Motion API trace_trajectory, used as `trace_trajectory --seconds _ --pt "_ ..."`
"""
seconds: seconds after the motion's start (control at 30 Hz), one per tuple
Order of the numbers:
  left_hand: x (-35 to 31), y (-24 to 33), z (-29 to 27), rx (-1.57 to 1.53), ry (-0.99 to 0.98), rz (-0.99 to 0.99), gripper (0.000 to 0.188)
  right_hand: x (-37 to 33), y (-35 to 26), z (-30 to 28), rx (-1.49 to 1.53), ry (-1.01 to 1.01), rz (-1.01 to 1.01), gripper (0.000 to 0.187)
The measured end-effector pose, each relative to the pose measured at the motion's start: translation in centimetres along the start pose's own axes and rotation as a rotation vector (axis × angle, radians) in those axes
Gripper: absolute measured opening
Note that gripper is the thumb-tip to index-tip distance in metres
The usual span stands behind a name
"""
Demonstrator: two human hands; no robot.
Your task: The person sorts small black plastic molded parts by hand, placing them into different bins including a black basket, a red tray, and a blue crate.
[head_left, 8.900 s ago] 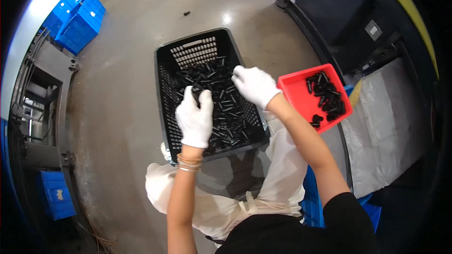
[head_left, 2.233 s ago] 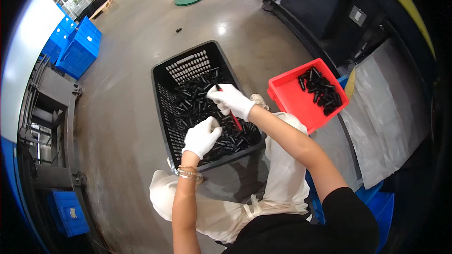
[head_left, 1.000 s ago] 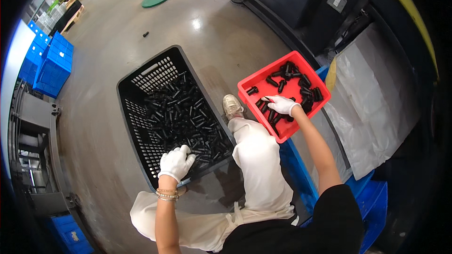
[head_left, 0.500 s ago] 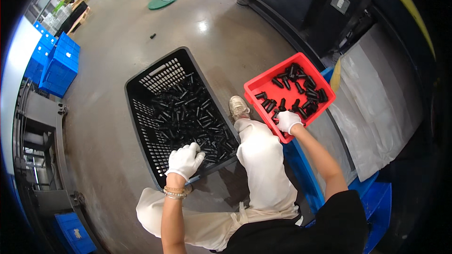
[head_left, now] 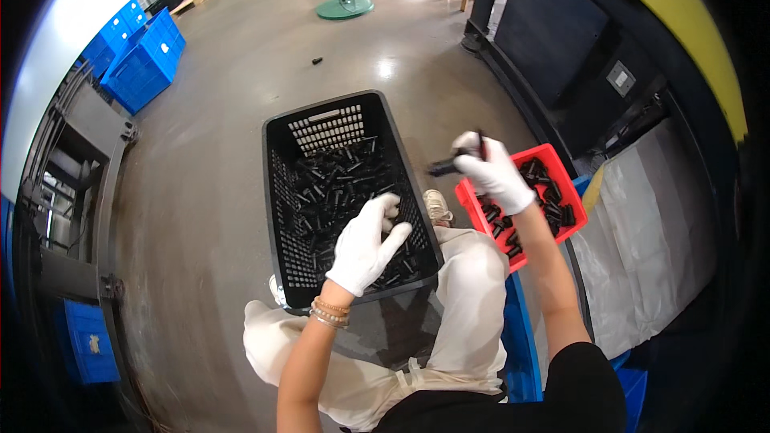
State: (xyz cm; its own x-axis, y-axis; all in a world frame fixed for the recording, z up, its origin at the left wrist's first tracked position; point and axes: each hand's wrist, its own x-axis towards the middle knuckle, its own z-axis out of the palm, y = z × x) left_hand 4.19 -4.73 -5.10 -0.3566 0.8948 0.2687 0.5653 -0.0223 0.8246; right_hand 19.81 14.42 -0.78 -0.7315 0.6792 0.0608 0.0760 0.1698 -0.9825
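My right hand (head_left: 496, 175), in a white glove, is closed on black bolts (head_left: 443, 167) and raised over the near left side of a red plastic bin (head_left: 559, 170). One bolt points left out of the fingers, another sticks up; motion blurs them. Several more black bolts (head_left: 553, 207) lie loose in the bin. My left hand (head_left: 367, 244), also gloved, hovers above the black perforated crate (head_left: 281, 184), its thumb apart from the half-curled fingers and nothing visible in it. Piled inside the crate are many black bolts (head_left: 337, 180).
A single black piece (head_left: 317, 61) lies on the floor beyond the crate. Blue boxes (head_left: 144, 68) stand at far left. Machinery with a dark panel (head_left: 553, 28) borders the right, above grey sheeting (head_left: 642, 248). A green round stand base (head_left: 345, 7) is at the back.
My right hand has come up out of the red bin with bolts in it and moved toward the crate. My left hand has lifted and opened somewhat over the crate. The view has shifted.
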Motion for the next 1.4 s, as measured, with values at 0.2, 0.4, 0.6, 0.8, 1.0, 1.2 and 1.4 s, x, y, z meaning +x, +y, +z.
trace_trajectory --seconds 0.2,0.4,0.6,0.8,1.0,1.2,1.4 --pt "-0.2 0.7 -1.4 -0.879 0.491 -0.308 0.029 1.2 -3.1 13.6 -0.141 -0.165 -0.245 0.023" --pt "-0.2 -0.2 -3.6 -0.401 0.742 -0.134 0.024 0.5 -3.2 16.4 0.096 -0.225 -0.084 0.019" --pt "-0.5 -0.6 -3.6 -0.28 0.669 -0.168 0.026 -0.3 -2.5 16.3 0.279 -0.275 0.04 0.008" --pt "-0.1 -1.3 -3.7 -0.356 0.665 -0.253 0.03 -0.6 -2.0 15.6 -0.461 -0.065 -0.347 0.017" --pt "0.2 -1.3 -3.7 -0.232 0.687 -0.241 0.035 -0.7 -0.8 15.3 -0.74 -0.023 -0.649 0.026" --pt "0.4 -1.1 -3.5 -0.051 0.72 -0.172 0.025 -1.0 0.0 14.9 -0.89 -0.045 -0.656 0.03" --pt "0.3 -1.2 -3.4 -0.11 0.712 -0.221 0.032 -1.2 0.1 15.0 -0.919 -0.054 -0.642 0.032"
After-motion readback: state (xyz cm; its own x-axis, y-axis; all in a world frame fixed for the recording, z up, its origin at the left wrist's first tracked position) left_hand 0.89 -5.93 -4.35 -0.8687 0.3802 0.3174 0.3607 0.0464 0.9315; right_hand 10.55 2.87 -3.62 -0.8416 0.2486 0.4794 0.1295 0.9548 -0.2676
